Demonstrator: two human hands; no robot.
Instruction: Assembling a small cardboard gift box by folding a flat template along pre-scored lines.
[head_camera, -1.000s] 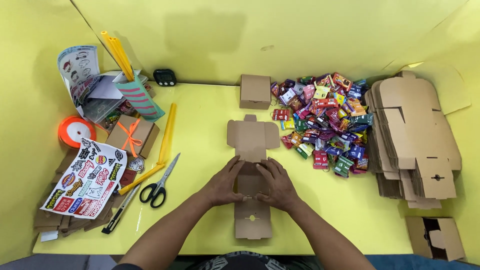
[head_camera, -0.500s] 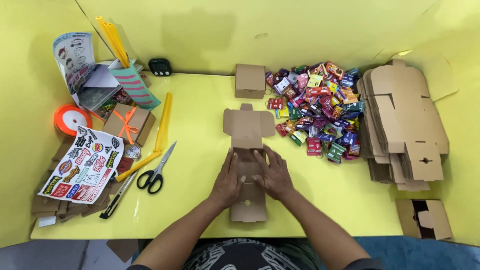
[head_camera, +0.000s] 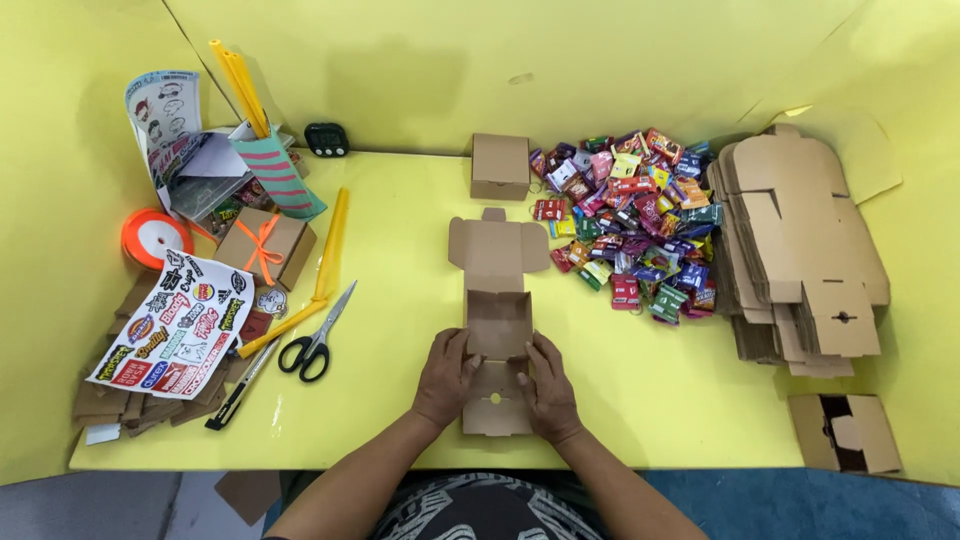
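Note:
A flat brown cardboard box blank (head_camera: 497, 300) lies on the yellow table (head_camera: 400, 230), partly folded, with its lid flaps pointing away from me. My left hand (head_camera: 447, 376) presses the left side of its near part. My right hand (head_camera: 545, 388) presses the right side. The side walls stand up between my fingers. A pile of colourful wrapped candies (head_camera: 630, 225) lies to the right of the blank. A closed small cardboard box (head_camera: 500, 166) stands behind the blank.
A stack of flat box blanks (head_camera: 800, 250) lies at the far right, with another box (head_camera: 845, 432) near the corner. On the left are black-handled scissors (head_camera: 315, 335), a sticker sheet (head_camera: 175, 322), an orange ribbon roll (head_camera: 155, 235), a ribbon-tied box (head_camera: 265, 245), yellow strips (head_camera: 330, 245) and a black timer (head_camera: 327, 138).
My hands have slid from the middle of the blank toward its near end. The side walls now stand more upright. The view has shifted slightly.

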